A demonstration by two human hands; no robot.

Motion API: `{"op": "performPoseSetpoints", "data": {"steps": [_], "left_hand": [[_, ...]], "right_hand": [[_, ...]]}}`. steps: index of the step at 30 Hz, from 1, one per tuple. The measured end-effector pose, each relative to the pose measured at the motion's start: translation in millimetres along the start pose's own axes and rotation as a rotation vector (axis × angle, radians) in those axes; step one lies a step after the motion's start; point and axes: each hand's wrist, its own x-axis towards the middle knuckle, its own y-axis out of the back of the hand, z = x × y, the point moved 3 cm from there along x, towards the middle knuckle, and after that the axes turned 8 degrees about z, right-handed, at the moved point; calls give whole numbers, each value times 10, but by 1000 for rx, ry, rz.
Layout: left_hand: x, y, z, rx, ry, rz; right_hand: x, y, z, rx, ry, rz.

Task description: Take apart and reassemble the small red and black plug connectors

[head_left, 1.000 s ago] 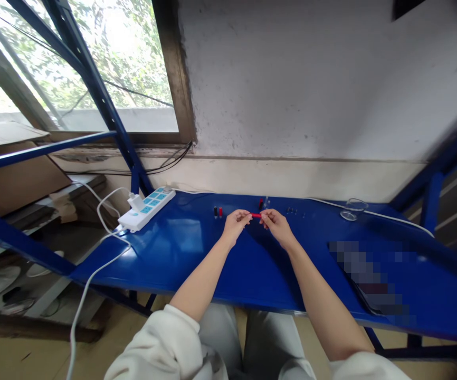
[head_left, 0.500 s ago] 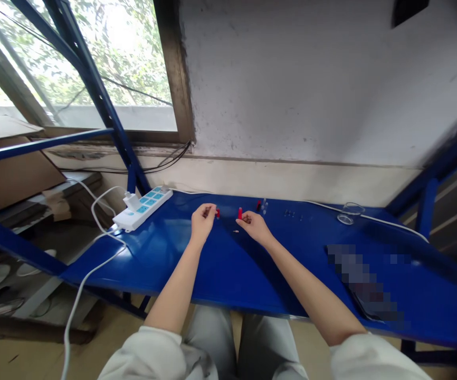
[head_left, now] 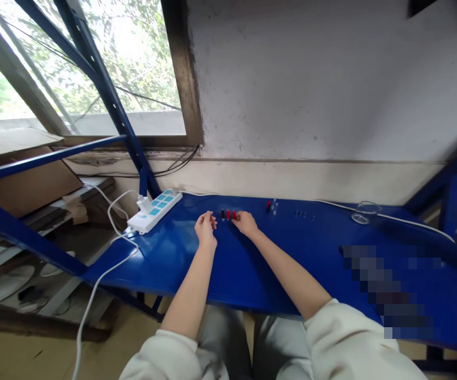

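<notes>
Three small tubes stand side by side near the middle of the blue table (head_left: 260, 274). The leftmost is a black tube (head_left: 222, 214), beside it a red tube (head_left: 228, 214), and at the right end another red tube (head_left: 234, 215). My right hand (head_left: 247, 224) has its fingertips closed on that right-hand red tube. Just left of the black tube is my left hand (head_left: 206, 229), its fingers loosely bent and apart, with nothing visible in them. Farther right lie a dark red piece (head_left: 268, 205) and clear tubes (head_left: 275, 207).
A white power strip (head_left: 155, 211) with a plug and cable lies at the table's left end. Several tiny clear pieces (head_left: 302, 214) lie right of the tubes. A clear round dish (head_left: 360, 218) is near the wall. A pixelated dark object (head_left: 382, 285) covers part of the right side.
My right hand has lowered its red tube into a row beside the other two tubes. My left hand has come away from the tubes, and its fingers have loosened. The view has shifted slightly.
</notes>
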Motion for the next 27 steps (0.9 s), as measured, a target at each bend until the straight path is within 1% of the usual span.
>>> {"op": "performPoseSetpoints", "data": {"steps": [5,9,12,15,16,18,20,21,23,25,27], "left_hand": [[-31,-6,-6,-39,27,18],[-46,-12,-14,-39,25,18],[-51,-17,-18,-20,7,11],[-73,-31,-7,47,-51,-5],[-90,-38,4,88,-95,-14],[-149,-62,34,194,-234,-44],[-249,-102,55,321,-422,-101],[-315,-130,52,383,-521,-144],[-473,-204,16,494,-717,-270],[-652,-294,-61,598,-903,-446],[-818,-381,-161,718,-1060,-630]], "right_hand": [[-14,-12,-16,-45,-17,-4],[-27,23,-28,-68,-79,-55],[-47,132,-23,-76,-110,-119],[-84,351,12,-83,-68,-144],[-105,436,42,-81,-52,-161],[-156,609,131,-47,-9,-184],[-212,767,273,-11,-3,-190],[-237,839,361,-21,-17,-162],[-283,950,552,-63,-71,-90],[-322,1007,721,-66,-122,-15],[-358,1025,847,-94,-170,83]]}}
